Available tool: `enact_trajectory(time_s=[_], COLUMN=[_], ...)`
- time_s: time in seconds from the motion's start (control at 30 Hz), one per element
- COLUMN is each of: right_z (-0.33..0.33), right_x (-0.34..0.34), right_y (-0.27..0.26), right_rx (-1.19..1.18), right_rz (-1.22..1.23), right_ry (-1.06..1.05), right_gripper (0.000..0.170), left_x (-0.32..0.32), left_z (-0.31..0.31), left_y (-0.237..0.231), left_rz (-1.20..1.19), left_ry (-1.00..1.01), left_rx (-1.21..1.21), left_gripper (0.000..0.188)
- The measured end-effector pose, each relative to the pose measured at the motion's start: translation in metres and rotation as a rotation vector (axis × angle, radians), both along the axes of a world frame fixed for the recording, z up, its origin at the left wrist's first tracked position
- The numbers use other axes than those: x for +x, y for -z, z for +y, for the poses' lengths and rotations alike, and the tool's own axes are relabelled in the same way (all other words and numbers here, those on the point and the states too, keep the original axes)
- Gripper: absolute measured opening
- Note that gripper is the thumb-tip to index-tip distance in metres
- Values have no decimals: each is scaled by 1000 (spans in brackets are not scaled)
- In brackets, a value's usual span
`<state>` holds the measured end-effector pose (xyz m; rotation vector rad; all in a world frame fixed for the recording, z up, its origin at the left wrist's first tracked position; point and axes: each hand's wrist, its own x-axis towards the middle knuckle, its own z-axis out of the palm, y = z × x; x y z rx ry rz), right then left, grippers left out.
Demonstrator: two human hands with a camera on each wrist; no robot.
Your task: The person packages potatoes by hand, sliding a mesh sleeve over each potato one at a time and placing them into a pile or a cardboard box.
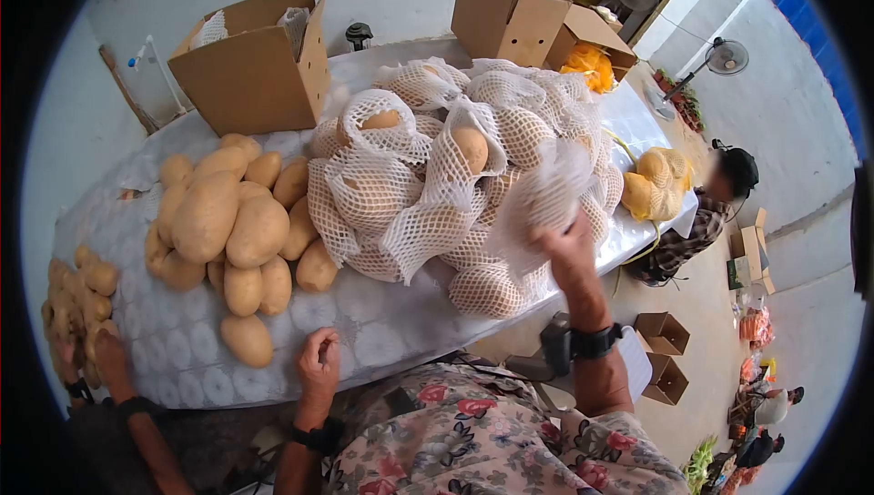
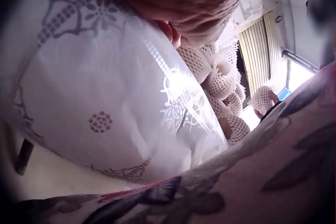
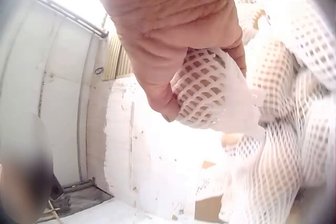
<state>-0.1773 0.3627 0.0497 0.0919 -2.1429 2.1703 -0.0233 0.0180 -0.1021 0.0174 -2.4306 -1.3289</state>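
Note:
My right hand (image 1: pixel 569 254) grips a potato in a white foam net (image 1: pixel 546 199) at the right side of the netted pile. In the right wrist view, the thumb and fingers of the right hand (image 3: pixel 173 35) curl round the netted potato (image 3: pixel 205 95). Beside the bare potatoes (image 1: pixel 208 217), my left hand (image 1: pixel 318 358) is near the table's front edge, fingers loosely curled, with nothing seen in it. The left wrist view shows the back of the left hand (image 2: pixel 184 3) over the patterned cloth (image 2: pixel 100 87). Many netted potatoes (image 1: pixel 369 190) are heaped mid-table.
A cardboard box (image 1: pixel 241 76) stands at the back left, another box (image 1: pixel 501 22) at the back right. A yellow-netted bundle (image 1: pixel 657 186) lies at the table's right end. Another person's hands (image 1: pixel 111 363) are by potatoes at the far left. A person in a cap (image 1: pixel 701 222) is beyond the right end.

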Motion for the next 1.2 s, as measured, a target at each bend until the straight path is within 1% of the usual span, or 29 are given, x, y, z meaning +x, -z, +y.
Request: enact_trajectory(time_s=[0.03, 0.07, 0.1, 0.13, 0.17, 0.23, 0.3, 0.33, 0.43, 0.47, 0.57, 0.6, 0.7, 0.73, 0.77, 0.83, 0.93, 1.03, 1.07, 1.2], right_z=[12, 34, 45, 50, 81, 105, 119, 124, 118, 116, 98, 95, 117, 125, 136, 159, 189, 192, 184, 177], right_x=[-6, -14, -19, -22, -29, -35, -38, -39, -44, -51, -68, -70, -71, -74, -77, -89, -118, -147, -153, -200], right_y=[-7, -3, -7, 4, -8, -11, -14, -18, -27, -25, -10, -1, 8, 8, 2, -17, -26, -31, -36, -38], right_rx=[-59, -44, -56, -16, 80, 41, -68, -51, 158, 258, 365, 389, 238, 75, 10, 103, 456, 747, 821, 1206], right_rz=[26, 35, 100, 151, 156, 112, 84, 77, 17, -30, -54, -9, -40, 65, 94, 110, 106, 116, 118, 153], right_ry=[57, 119, 210, 267, 261, 282, 292, 263, 169, 158, 89, 119, 183, 193, 275, 399, 636, 691, 679, 614], right_gripper=[67, 64, 61, 58, 54, 50, 50, 52, 58, 64, 69, 71, 67, 61, 57, 61, 68, 73, 75, 76], left_x=[1, 1, 1, 1, 0, -4, -6, -6, -8, -8, -7, -7, -9, -8, -7, -8, -8, -8, -8, -8], left_z=[1, 4, 7, 8, 9, 9, 10, 11, 12, 14, 13, 13, 14, 15, 15, 14, 14, 15, 15, 17], left_y=[2, 2, -1, -2, -3, -4, -3, -3, -2, -3, -6, -5, -2, -1, -1, -3, -1, -1, -2, -3], left_rz=[20, 35, 46, 56, 56, 68, 85, 93, 125, 116, 101, 107, 110, 103, 99, 109, 112, 89, 81, 75], left_ry=[-16, -19, -24, -26, -25, -26, -30, -30, -26, -32, -31, -20, -48, -62, -57, -51, -42, -50, -54, -66], left_rx=[-10, -59, -110, -163, -172, -191, -199, -203, -240, -253, -285, -285, -288, -290, -301, -323, -338, -322, -325, -336], left_gripper=[19, 18, 17, 15, 15, 15, 15, 15, 13, 13, 13, 13, 13, 13, 14, 16, 16, 13, 14, 17])
